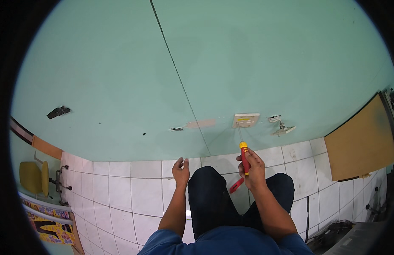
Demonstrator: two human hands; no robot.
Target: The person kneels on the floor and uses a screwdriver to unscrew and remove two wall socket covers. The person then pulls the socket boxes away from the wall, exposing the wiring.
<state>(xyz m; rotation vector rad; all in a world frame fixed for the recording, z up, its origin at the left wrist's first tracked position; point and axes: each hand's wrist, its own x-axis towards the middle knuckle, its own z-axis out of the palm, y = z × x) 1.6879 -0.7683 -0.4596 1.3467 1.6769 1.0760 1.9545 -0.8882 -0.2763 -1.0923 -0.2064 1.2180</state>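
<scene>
A green wall (120, 63) fills most of the view, above a floor (144, 195) of white tiles. One tan board (360, 142) stands at the far right, and one yellow chair (30, 177) at the far left, both well apart from the hands. The person's two knees (207, 182) rise near the wall; the left one stands between the two hands and hides some tiles. The right hand (254, 172) has its fingers wrapped around a screwdriver, covering part of the handle. The left hand (180, 171) holds nothing, its fingers loosely bent, near the left knee. One wall plate (247, 115) sits on the wall; a second, loose plate (285, 131) is to its right, tilted. The one screwdriver (245, 157), red and yellow, points up at the first plate; I cannot tell whether its tip touches. One red tool (236, 185) lies between the knees. Smallest is one round dark spot (144, 134) on the wall.
</scene>
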